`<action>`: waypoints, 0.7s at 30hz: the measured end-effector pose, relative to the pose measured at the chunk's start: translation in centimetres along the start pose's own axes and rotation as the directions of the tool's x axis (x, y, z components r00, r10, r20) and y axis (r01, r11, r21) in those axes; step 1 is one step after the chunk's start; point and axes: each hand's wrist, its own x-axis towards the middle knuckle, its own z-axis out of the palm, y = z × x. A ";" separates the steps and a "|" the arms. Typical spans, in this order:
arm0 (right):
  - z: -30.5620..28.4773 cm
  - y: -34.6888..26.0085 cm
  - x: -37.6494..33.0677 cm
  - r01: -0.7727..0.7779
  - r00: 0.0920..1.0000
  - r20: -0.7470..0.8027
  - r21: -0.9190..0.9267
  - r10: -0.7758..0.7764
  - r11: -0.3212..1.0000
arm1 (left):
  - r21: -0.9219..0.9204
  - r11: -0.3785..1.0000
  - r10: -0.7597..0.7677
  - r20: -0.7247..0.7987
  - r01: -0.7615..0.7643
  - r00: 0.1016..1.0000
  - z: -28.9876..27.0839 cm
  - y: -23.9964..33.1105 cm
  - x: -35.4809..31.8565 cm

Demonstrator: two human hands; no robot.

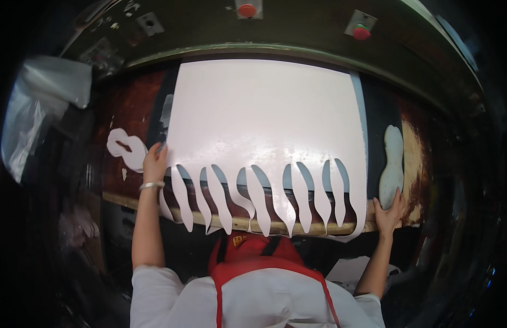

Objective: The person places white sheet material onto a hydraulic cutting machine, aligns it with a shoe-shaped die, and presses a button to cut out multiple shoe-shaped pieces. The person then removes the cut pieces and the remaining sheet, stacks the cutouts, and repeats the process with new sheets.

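A large white sheet (264, 109) lies on the work surface before me, its near end cut into long curved strips around sole-shaped gaps. My left hand (154, 164), with a pale band on its wrist, is at the sheet's left edge; the fingers are bent together, and what they pinch is hidden. Just left of it rests a small pile of white sole-shaped pieces (127, 148), the top one with a slot. On the right, my right hand (390, 212) grips the near end of a thick, pale sole-shaped piece (393, 158) between thumb and fingers.
A dark green machine body (302, 33) spans the far side, with red buttons (247, 10) on it. Bluish sheet edges show beneath the white one. Clear plastic (51, 93) hangs at far left. White scraps (352, 270) lie below the table's wooden front edge (122, 201).
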 end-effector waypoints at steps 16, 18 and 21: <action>-4.0 -12.7 0.1 -0.230 0.971 0.230 0.833 0.064 0.504 | 0.433 0.813 0.491 -0.148 -0.390 0.859 3.0 -0.4 -2.7; -3.9 -19.8 -1.0 -0.193 0.962 0.241 0.933 -0.126 0.304 | 0.339 0.867 0.432 -0.150 -0.364 0.890 2.8 -0.1 -2.8; -2.0 -31.6 -0.9 -0.286 0.906 0.300 0.954 -0.300 0.091 | 0.240 0.909 0.378 -0.128 -0.342 0.917 2.3 0.0 -3.2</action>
